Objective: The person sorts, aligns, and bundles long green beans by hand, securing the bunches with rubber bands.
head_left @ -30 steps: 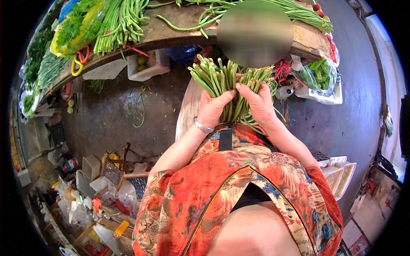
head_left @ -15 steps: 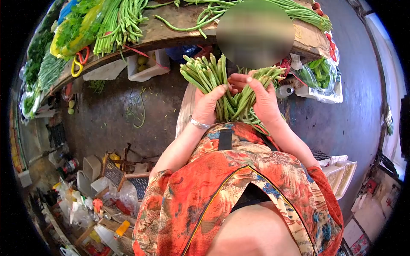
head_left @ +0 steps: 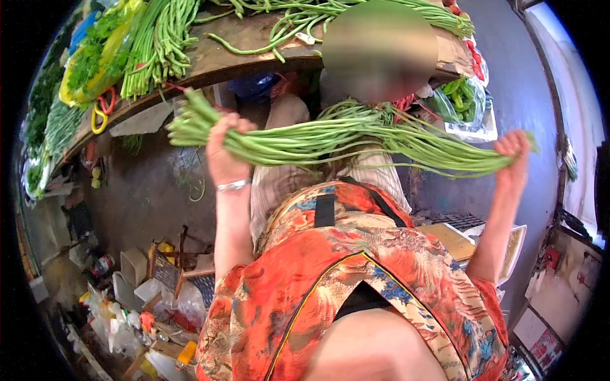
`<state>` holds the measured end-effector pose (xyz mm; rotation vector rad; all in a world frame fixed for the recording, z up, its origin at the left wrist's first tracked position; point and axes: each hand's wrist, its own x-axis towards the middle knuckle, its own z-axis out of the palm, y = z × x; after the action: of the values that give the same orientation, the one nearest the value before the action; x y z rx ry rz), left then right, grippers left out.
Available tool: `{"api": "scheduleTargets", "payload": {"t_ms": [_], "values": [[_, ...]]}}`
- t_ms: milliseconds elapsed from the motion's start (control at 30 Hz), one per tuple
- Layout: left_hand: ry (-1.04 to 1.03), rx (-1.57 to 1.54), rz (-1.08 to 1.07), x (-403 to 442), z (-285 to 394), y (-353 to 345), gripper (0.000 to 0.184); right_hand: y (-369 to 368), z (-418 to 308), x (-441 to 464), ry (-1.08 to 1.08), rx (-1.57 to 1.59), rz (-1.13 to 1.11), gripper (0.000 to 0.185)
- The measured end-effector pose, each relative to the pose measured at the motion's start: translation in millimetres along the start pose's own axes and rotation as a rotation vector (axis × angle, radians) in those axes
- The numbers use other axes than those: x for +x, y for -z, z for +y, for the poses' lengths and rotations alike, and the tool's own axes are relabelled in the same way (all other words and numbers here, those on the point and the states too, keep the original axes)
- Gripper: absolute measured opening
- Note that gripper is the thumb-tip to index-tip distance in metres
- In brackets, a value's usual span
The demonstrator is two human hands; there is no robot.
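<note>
Long green beans point(head_left: 305, 141) stretch across the view in front of my body, spread between my two hands. My left hand point(head_left: 229, 149), with a silver bracelet at the wrist, is closed round the thick bundle at the left, and cut ends stick out past it. At the far right my right hand point(head_left: 512, 152) grips the other part of the beans, slightly blurred. The middle of the beans hangs above my lap.
A wooden table point(head_left: 222, 56) across the top holds more long beans point(head_left: 166, 41) and leafy greens in a yellow bag point(head_left: 95, 66). Green peppers point(head_left: 459, 101) sit in a white box at the right. Crates and plastic litter point(head_left: 121, 324) lie lower left.
My hands have moved far apart, left and right. The beans, earlier bunched upright close to my body, now stretch sideways between them. The view has shifted slightly.
</note>
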<state>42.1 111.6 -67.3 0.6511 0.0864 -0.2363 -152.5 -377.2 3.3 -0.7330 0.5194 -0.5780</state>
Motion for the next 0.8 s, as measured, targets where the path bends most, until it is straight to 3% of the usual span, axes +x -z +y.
{"api": "scheduleTargets", "payload": {"t_ms": [133,167,233,333,400,433,533,667,733,767,800], "values": [[-0.183,-0.010,0.081,-2.7,49.2,2.0,0.011,28.2,-136.2,-6.1,0.363,-0.276,0.313,0.022],[-0.210,-0.002,0.092,-5.0,59.9,-0.3,0.011,71.6,-194.9,3.4,0.337,-0.233,0.059,0.025],[-0.236,0.010,0.074,-8.9,78.3,3.8,0.011,130.1,-316.8,25.2,0.382,-0.440,-0.027,0.022],[-0.253,0.072,0.039,-15.8,83.2,4.3,0.012,-26.1,-265.1,-7.0,0.886,-0.675,0.195,0.016],[-0.226,0.078,0.065,-18.7,73.5,1.4,0.013,-102.1,-233.6,-8.2,1.044,-0.819,0.220,0.014],[-0.204,0.076,0.062,-19.2,69.5,1.9,0.014,-130.0,-222.5,-4.7,1.140,-0.951,0.071,0.014],[-0.181,0.071,0.109,-24.4,58.8,-5.2,0.016,-216.1,-195.3,15.3,1.228,-1.009,0.034,0.007],[-0.163,0.107,0.119,-33.2,58.0,-3.7,0.016,-330.8,-208.6,63.7,1.351,-0.634,-0.338,0.007],[-0.158,0.106,0.094,-38.7,58.1,-1.4,0.015,-376.7,-214.8,72.0,1.332,-0.364,-0.602,0.008],[-0.160,0.104,0.110,-41.0,57.1,1.0,0.015,-388.4,-203.6,53.8,1.206,-0.386,-0.621,0.014],[-0.164,0.101,0.130,-43.2,55.3,4.5,0.015,-389.7,-218.5,72.9,1.195,-0.382,-0.913,0.012]]}}
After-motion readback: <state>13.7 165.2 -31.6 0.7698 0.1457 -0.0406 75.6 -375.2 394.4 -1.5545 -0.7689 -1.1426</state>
